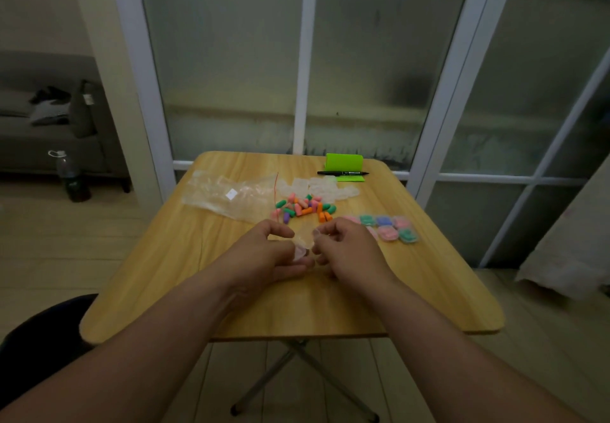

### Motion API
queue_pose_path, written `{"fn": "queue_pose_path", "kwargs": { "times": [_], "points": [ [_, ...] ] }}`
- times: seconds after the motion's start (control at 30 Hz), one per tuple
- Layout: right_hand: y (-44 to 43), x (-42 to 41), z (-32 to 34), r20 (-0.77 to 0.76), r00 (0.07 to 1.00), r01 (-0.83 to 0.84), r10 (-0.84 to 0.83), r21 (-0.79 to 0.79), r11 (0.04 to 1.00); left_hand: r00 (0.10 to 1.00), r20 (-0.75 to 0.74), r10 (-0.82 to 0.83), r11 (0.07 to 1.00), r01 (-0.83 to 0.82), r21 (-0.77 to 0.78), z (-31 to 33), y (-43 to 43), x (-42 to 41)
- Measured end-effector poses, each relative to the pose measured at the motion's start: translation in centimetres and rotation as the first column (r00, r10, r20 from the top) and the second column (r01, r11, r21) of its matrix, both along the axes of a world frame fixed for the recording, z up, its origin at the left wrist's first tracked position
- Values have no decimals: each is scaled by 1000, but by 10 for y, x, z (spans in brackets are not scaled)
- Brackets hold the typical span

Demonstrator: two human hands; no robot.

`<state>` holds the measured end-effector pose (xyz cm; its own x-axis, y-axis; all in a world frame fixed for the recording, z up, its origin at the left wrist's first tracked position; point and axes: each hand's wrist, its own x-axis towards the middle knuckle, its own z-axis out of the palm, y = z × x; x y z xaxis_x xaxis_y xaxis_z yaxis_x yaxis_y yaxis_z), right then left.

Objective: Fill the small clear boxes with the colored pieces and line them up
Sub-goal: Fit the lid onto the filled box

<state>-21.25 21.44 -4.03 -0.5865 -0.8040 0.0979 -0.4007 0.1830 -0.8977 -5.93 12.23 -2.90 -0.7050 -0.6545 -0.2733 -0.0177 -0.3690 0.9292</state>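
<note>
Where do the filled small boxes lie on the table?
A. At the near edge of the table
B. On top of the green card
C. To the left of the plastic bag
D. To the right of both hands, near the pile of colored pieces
D: the filled small boxes sit in rows right of the right hand, beside the colored pieces.

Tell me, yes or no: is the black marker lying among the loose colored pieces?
No, the black marker lies at the table's far edge by the green holder, apart from the colored pieces.

Both forearms bare, apparently no sleeves, rings or watch.
</note>
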Motion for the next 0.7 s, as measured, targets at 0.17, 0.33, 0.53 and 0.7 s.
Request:
{"fn": "queue_pose_path", "kwargs": {
  "times": [0.17, 0.33, 0.53, 0.7],
  "points": [
    [-3, -6, 4, -69, 997, -30, 30, 3, 1000, 978, -59, -200, 979, 202, 35, 1, 14, -4],
    [-9, -1, 2, -118, 988, -102, 96, -49, 994, 982, -25, -186, 982, 187, 34, 0, 11, -8],
    [-11, -1, 8, -109, 982, -165, 156, -80, 983, 997, -69, -35, 979, 48, 196, -1, 1, -10],
    [-21, -27, 18, -215, 975, 45, -61, -76, 996, 996, -68, 56, 976, -41, 215, 0, 2, -14]
  ]
}}
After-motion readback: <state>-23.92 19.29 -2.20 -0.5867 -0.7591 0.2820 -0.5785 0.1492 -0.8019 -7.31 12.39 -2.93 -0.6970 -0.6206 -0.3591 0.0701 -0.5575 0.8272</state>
